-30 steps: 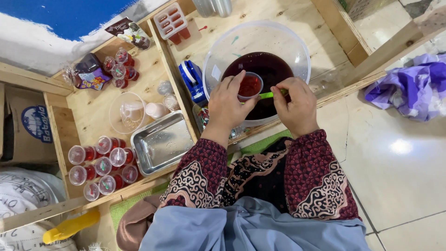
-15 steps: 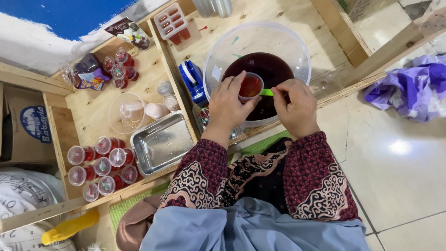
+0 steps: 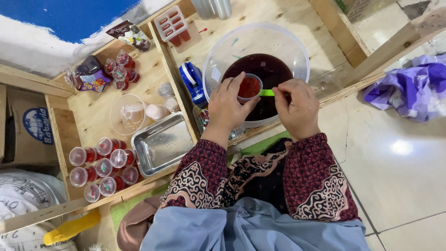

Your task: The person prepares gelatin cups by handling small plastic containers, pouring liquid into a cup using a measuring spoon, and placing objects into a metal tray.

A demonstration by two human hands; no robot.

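Small plastic cup (image 3: 249, 87) of red liquid sits above the big clear bowl (image 3: 297, 51) of dark red liquid, at 12 o'clock from my body. My left hand (image 3: 226, 106) wraps its fingers around the cup from 9 o'clock. My right hand (image 3: 297, 108) pinches a green handle (image 3: 266, 92) whose tip meets the cup rim at 3 o'clock. At 9 o'clock of the bowl lies a blue tape dispenser (image 3: 191, 82). Further toward 8 o'clock: metal tray (image 3: 162, 144), then sealed red cups (image 3: 102, 166) grouped on the wooden shelf (image 3: 93, 121).
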